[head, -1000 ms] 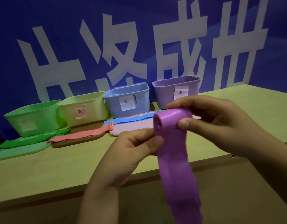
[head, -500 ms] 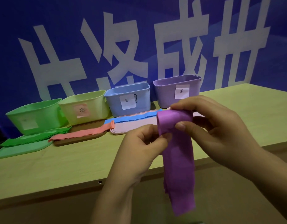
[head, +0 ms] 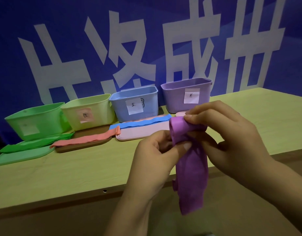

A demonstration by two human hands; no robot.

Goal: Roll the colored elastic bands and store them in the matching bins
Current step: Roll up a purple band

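Table with four bins along the back, the purple bin rightmost; green, pink and blue bands lie flat on lids before them. The purple band, held above the near table edge, hangs shorter than a second ago: more is wound into the roll. Right hand pinches the roll's top; left hand pinches it with thumb from below. Rolling seems about half complete.

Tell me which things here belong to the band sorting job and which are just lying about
Job: purple band, held by left hand and right hand; purple bin; blue band; blue bin.
Lying about: pink lid, brown lid.
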